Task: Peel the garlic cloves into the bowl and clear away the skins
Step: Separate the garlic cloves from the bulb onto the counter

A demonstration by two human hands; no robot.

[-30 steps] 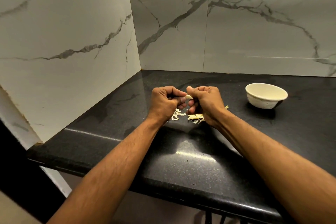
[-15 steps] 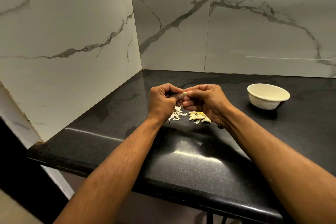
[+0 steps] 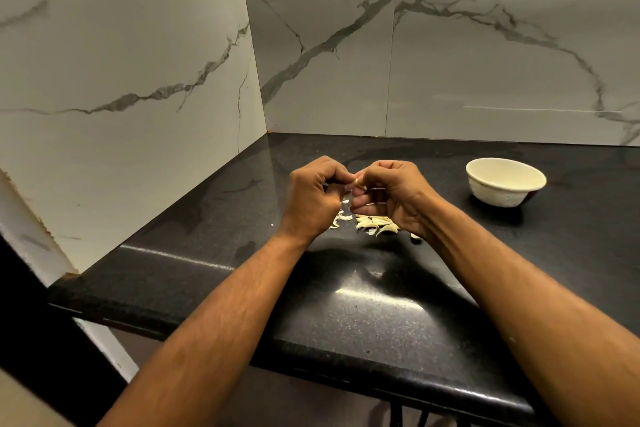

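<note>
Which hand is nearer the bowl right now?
Right. The right hand is at mid-counter, left of the bowl with bare counter between them; the left hand is farther left, beyond the right hand.

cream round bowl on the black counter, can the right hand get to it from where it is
Probably yes: the cream round bowl stands on the person's right with bare black counter between, but the right hand is pinching a garlic clove.
</note>
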